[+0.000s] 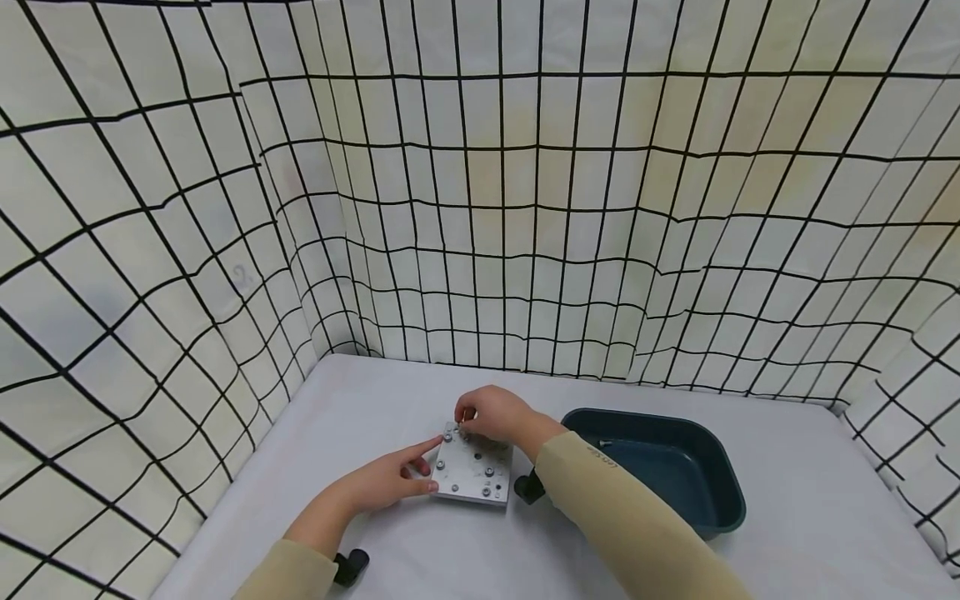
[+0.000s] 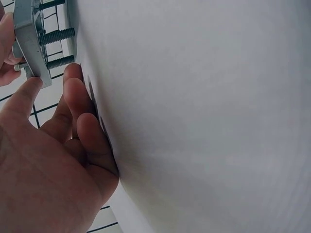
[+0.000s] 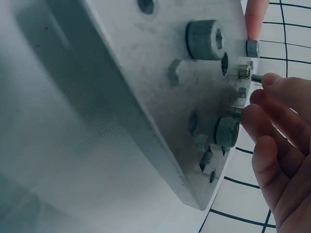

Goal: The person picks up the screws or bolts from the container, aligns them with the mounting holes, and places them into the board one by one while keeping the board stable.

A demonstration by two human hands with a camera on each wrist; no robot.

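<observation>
A square metal plate (image 1: 468, 473) with holes and several socket-head bolts lies on the white table, bolt shanks sticking out underneath. My left hand (image 1: 382, 482) is at its left side, index finger and thumb extended against the edge. The other fingers of that hand bend loosely near the tabletop in the left wrist view. Over the plate's far edge, my right hand (image 1: 495, 414) pinches a small thin metal piece (image 3: 257, 77), seemingly a screw, between thumb and forefinger. It points at a small knurled bolt head (image 3: 244, 72). A larger bolt (image 3: 206, 40) stands nearer in the right wrist view.
A dark teal tray (image 1: 675, 467) stands right of the plate, under my right forearm, with a small metal piece (image 1: 604, 443) inside near its left wall. White walls with black netting (image 1: 502, 175) rise behind and on both sides of the table (image 1: 360, 383).
</observation>
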